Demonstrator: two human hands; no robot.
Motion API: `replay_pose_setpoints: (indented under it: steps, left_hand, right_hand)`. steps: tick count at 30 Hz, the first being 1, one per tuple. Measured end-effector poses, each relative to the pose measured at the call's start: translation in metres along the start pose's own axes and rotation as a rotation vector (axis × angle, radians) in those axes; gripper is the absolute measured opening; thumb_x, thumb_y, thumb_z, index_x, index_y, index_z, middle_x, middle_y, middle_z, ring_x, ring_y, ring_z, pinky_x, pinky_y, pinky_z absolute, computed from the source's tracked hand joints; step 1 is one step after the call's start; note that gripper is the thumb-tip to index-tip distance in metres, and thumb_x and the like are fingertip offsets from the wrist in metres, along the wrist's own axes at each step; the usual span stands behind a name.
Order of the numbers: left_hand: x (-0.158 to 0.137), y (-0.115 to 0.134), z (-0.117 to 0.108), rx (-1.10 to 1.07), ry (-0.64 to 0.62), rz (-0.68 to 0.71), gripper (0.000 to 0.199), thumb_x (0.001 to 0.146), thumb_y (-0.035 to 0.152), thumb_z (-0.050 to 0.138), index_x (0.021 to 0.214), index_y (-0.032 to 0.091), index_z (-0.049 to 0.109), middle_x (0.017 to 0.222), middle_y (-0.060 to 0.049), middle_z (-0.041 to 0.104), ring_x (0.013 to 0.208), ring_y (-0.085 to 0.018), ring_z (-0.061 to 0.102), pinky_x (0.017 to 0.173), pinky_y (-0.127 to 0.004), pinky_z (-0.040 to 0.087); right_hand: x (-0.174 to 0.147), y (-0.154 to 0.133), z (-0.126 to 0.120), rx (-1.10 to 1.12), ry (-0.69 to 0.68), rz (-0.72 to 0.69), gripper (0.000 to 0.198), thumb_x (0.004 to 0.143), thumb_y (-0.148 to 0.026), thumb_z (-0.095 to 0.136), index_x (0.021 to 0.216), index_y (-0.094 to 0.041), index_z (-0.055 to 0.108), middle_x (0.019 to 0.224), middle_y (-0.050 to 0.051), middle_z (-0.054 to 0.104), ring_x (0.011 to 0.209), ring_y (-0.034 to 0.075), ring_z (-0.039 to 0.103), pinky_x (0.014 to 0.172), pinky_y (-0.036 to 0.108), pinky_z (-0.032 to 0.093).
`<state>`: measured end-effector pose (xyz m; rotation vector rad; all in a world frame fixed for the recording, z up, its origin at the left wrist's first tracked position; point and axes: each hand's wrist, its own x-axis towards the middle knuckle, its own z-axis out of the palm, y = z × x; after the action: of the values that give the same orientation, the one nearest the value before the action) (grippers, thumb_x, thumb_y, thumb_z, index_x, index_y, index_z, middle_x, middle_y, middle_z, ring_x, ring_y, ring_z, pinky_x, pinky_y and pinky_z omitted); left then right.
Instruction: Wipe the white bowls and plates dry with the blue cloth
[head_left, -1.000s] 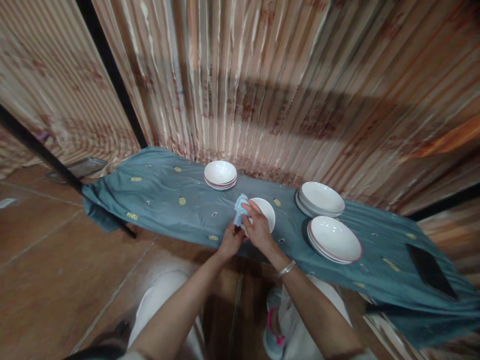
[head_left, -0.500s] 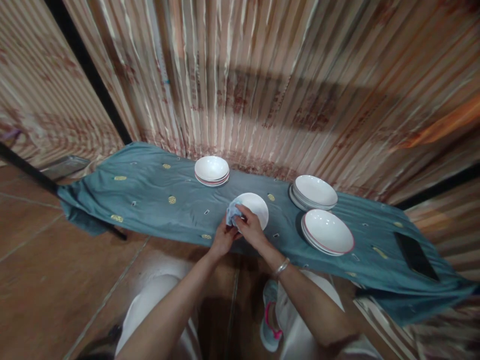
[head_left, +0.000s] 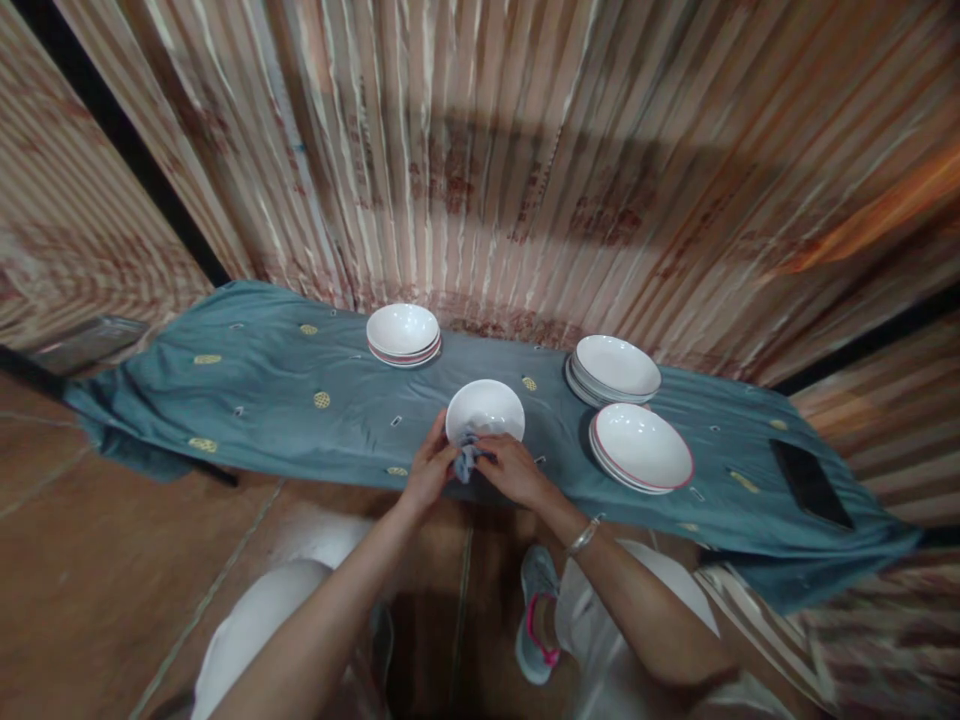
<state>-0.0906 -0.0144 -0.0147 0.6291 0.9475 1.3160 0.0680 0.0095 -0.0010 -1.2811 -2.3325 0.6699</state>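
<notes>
A white bowl (head_left: 486,403) stands at the front middle of the cloth-covered table, its inside facing up. My left hand (head_left: 430,467) is closed on the bowl's near left side. My right hand (head_left: 514,468) pinches a crumpled light-blue cloth (head_left: 466,460) over the bowl's near rim, with part of the cloth hanging on the near side. The fingers of both hands come close together at the cloth. The bowl's near underside is hidden by the hands and cloth.
Behind to the left is a stack of bowls (head_left: 403,330). To the right stand a stack of white dishes (head_left: 617,366) and a stack of red-rimmed bowls (head_left: 643,445). A dark flat phone-like object (head_left: 810,482) lies farther right on the teal tablecloth (head_left: 277,390). A curtain (head_left: 480,170) hangs behind.
The cloth has come from the bowl's upper left side to its near rim. My right hand has turned and moved lower, and my left hand is now at the bowl's left side. The view has shifted slightly.
</notes>
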Motion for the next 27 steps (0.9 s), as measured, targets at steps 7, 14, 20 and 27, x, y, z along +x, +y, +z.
replay_pose_setpoints:
  steps: [7,14,20,27]
  left_hand:
    - [0.001,0.001,0.003,0.174,0.034,0.017,0.080,0.070,0.030,0.075,0.145,0.028,0.047,0.112,-0.005,0.067,0.086,-0.017,0.063,0.068,-0.028,0.059]
    - [0.005,0.000,0.006,0.279,-0.004,0.099,0.080,0.071,0.039,0.075,0.145,0.023,0.049,0.135,-0.011,0.060,0.106,-0.028,0.061,0.068,-0.031,0.060]
    - [0.007,0.000,0.007,0.294,-0.025,0.122,0.081,0.071,0.044,0.077,0.144,0.024,0.050,0.135,-0.010,0.061,0.114,-0.032,0.060,0.072,-0.033,0.061]
    - [0.010,0.002,0.012,0.329,-0.038,0.114,0.086,0.071,0.050,0.076,0.147,0.024,0.046,0.146,-0.010,0.053,0.120,-0.033,0.058,0.076,-0.036,0.061]
  right_hand:
    - [-0.003,0.007,-0.010,-0.285,-0.019,-0.054,0.025,0.087,-0.008,0.052,0.092,-0.018,0.074,0.110,0.007,0.074,0.104,0.021,0.064,0.105,0.037,0.040]
    - [-0.002,0.020,-0.013,-0.437,0.006,-0.036,0.023,0.088,-0.007,0.050,0.092,-0.015,0.072,0.108,0.012,0.071,0.106,0.023,0.059,0.101,0.037,0.042]
    - [0.009,0.037,-0.003,-0.400,0.176,-0.001,0.030,0.090,-0.004,0.045,0.105,-0.015,0.069,0.119,0.015,0.065,0.115,0.026,0.053,0.104,0.038,0.044]
    - [0.033,0.036,0.013,-0.206,0.344,-0.021,0.036,0.091,-0.009,0.042,0.117,-0.015,0.066,0.128,0.016,0.060,0.117,0.027,0.054,0.108,0.045,0.043]
